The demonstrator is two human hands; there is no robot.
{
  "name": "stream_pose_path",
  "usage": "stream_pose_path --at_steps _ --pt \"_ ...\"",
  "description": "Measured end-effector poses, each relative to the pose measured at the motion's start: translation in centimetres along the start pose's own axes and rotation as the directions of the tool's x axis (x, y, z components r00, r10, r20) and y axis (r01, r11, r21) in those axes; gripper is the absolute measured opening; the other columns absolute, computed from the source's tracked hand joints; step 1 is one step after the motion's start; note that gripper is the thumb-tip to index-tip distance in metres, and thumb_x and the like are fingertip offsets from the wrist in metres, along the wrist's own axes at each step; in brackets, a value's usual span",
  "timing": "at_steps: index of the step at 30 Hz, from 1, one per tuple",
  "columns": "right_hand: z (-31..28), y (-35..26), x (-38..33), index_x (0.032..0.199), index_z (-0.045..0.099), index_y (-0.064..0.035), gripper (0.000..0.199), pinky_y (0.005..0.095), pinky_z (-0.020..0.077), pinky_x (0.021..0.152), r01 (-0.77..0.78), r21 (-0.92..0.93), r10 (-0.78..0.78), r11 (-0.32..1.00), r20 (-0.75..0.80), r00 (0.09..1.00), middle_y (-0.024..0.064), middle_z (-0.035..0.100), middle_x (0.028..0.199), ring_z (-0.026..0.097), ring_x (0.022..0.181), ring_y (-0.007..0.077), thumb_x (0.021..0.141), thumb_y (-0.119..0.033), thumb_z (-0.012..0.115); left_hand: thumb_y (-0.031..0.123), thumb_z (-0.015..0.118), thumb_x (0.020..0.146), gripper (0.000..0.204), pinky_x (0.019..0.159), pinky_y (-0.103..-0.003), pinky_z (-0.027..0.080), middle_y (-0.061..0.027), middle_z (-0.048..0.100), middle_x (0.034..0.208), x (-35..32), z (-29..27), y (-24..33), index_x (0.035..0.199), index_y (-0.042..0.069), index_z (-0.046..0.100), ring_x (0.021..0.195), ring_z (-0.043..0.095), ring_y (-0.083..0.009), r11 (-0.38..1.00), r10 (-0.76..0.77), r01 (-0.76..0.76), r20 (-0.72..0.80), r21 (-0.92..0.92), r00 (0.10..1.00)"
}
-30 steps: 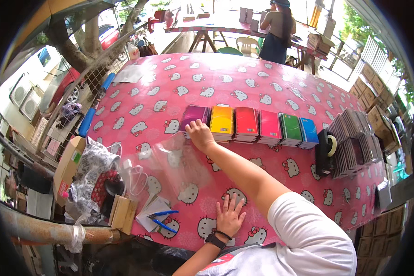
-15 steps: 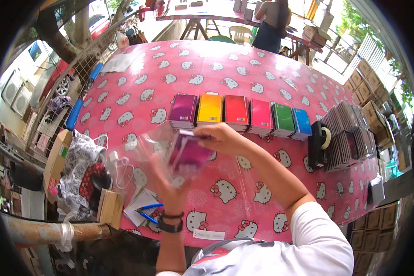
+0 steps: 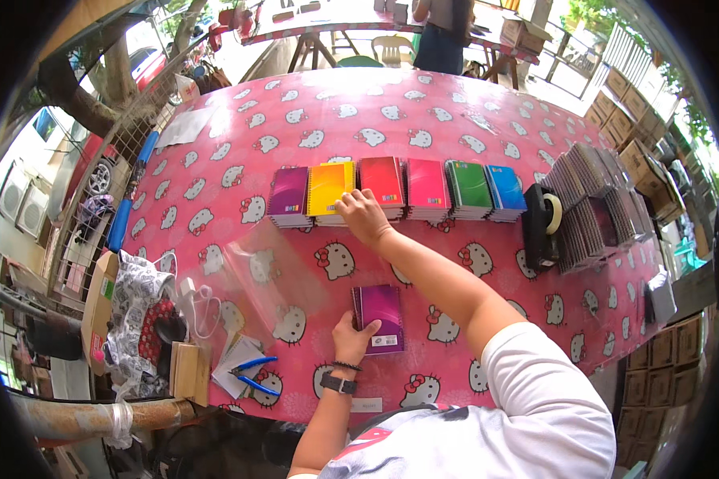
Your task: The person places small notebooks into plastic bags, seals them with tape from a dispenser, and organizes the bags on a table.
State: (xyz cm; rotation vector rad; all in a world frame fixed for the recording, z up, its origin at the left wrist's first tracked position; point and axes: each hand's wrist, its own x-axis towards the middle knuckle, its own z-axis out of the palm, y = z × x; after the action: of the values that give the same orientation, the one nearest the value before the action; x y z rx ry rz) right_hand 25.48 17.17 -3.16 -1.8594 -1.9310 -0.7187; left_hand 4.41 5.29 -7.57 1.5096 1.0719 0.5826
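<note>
My left hand [image 3: 351, 337] is closed on the left edge of some purple spiral notebooks [image 3: 385, 311], its thumb on the top cover. They lie slightly fanned near the table's front edge, a white label on the upper one. My right hand [image 3: 366, 217] reaches to the yellow notebook stack [image 3: 331, 185], fingers curled at its near right corner; the fingertips' undersides are hidden. Beside that stack, in one row, stand stacks of purple [image 3: 288, 190], red [image 3: 382, 180], pink [image 3: 428, 184], green [image 3: 469, 185] and blue notebooks [image 3: 505, 188]. A clear plastic bag [image 3: 273, 267] lies flat left of my hands.
A black tape dispenser [image 3: 541, 231] stands right of the row, before piled wrapped notebooks [image 3: 591, 211]. Blue-handled pliers [image 3: 256, 377] lie on papers at the front left, near a wooden block [image 3: 190, 374] and a white cable [image 3: 208, 307]. A person [image 3: 442, 36] stands beyond the table.
The purple notebooks have gone from between both hands down to the table under my left hand. The plastic bag now lies loose, and my right hand has moved to the yellow stack.
</note>
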Motion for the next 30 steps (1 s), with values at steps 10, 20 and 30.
stream_pose_path --at_steps 10,20,30 --pt "0.8 -0.2 -0.1 0.084 0.059 -0.0096 0.009 0.0361 0.0429 0.079 0.049 -0.147 -0.084 0.988 -0.243 0.966 0.0076 0.059 0.084 0.058 0.086 0.0229 0.077 -0.014 0.054 0.022 0.072 0.075 0.031 0.063 -0.028 0.047 -0.0084 0.065 0.076 0.7 -0.6 -0.5 0.091 -0.003 0.060 0.069 0.060 -0.0132 0.996 -0.043 0.046 0.045 -0.080 0.998" --pt "-9.0 -0.3 3.4 0.096 0.059 0.0008 0.016 0.0285 0.0458 0.070 -0.228 0.817 0.358 0.530 0.028 0.933 0.0066 0.061 0.080 0.057 0.080 0.0163 0.081 -0.003 0.059 0.029 0.057 0.088 0.035 0.066 -0.025 0.046 -0.0061 0.064 0.083 1.6 -1.4 -3.0 0.097 -0.004 0.059 0.074 0.057 -0.0100 0.972 0.008 0.018 0.105 -0.236 0.994" --pt "-10.9 -0.1 -10.6 0.101 0.062 0.0009 0.031 0.0334 0.0497 0.070 -0.808 0.404 0.045 0.430 0.884 0.465 0.0126 0.065 0.086 0.062 0.080 0.0208 0.076 -0.017 0.069 0.048 0.064 0.078 0.059 0.068 -0.028 0.050 -0.0092 0.066 0.090 1.8 -1.6 -2.5 0.106 -0.004 0.057 0.077 0.063 -0.0145 0.945 -0.069 0.144 0.252 -0.295 0.965"
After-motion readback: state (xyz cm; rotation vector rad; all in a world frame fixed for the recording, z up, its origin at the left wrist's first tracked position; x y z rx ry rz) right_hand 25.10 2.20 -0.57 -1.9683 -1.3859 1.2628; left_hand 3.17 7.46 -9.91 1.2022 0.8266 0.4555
